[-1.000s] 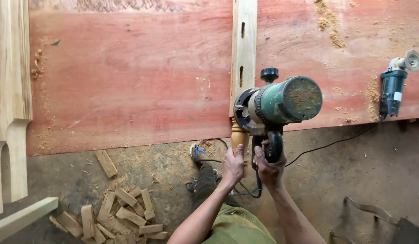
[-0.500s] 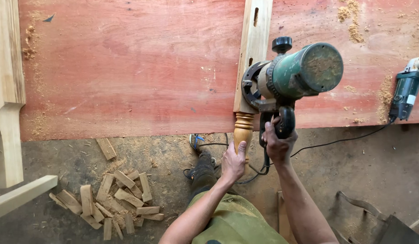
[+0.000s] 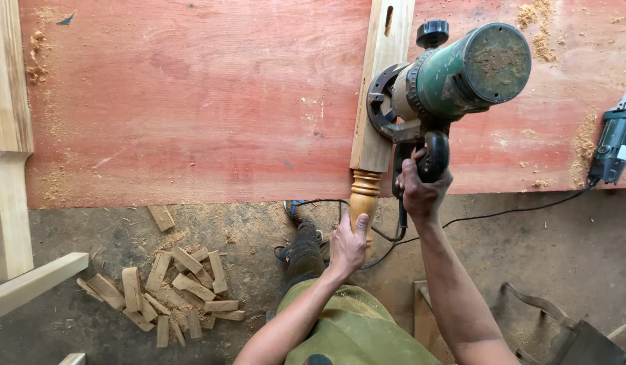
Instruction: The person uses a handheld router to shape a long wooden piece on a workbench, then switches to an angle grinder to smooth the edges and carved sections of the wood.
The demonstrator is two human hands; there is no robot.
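Observation:
My left hand [image 3: 348, 245] grips the turned, rounded end of a long pale wooden furniture leg [image 3: 373, 101] that lies on the reddish plywood bench top [image 3: 191, 101] and overhangs its near edge. My right hand [image 3: 421, 189] holds the black handle of a large green electric router [image 3: 455, 78]. The router is tilted on its side, its round base against the right side of the leg. The leg has a narrow slot cut near its far end.
A second green power tool [image 3: 613, 142] lies on the bench at the right, its cable [image 3: 502, 213] running down to the floor. Several small wood offcuts [image 3: 171, 287] lie on the dirt floor at the left. Pale wooden frame parts [image 3: 12, 176] stand at the far left.
The view has shifted closer and the router now appears larger and higher on the leg. My left hand has moved up to grip the leg's turned end more firmly.

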